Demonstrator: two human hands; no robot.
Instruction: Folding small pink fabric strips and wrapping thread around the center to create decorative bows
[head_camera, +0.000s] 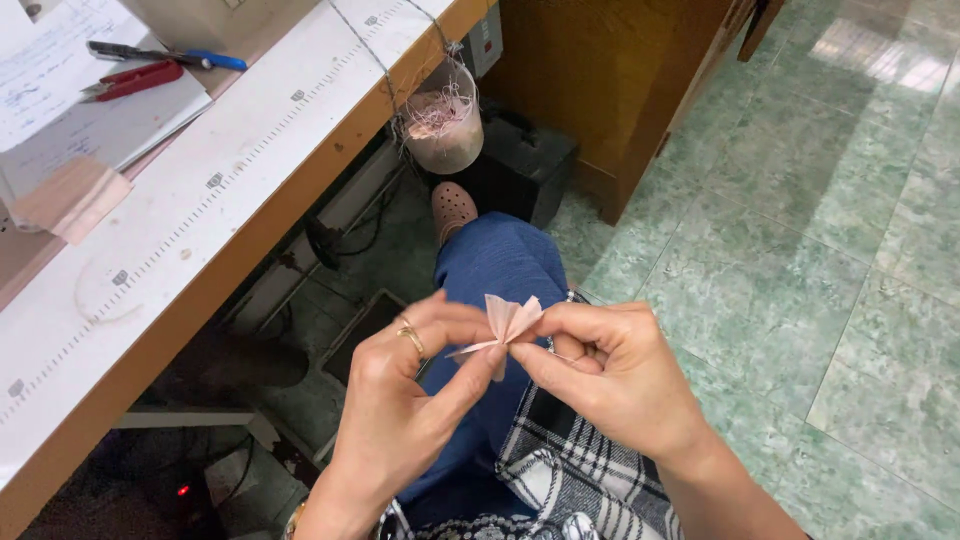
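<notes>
White worktable (230, 190) lies up and left of the hands, a hanging scrap cup (442, 125) beyond them. Left hand (400, 400) and right hand (610, 375) pinch the pleated pink fabric piece (508, 322) between them over the lap, apparently mid-fold; tightening it calls for firm fingertips.

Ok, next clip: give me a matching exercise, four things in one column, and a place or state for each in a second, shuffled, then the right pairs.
Things:
1. pink fabric piece
2. plastic bag of thread scraps
3. red clippers
4. gold ring

Places or states:
A. lying on the papers on the table
B. pinched between both hands' fingertips
C. on a finger of the left hand
D. hanging from the table edge

Pairs: 1-B, 2-D, 3-A, 4-C
</notes>
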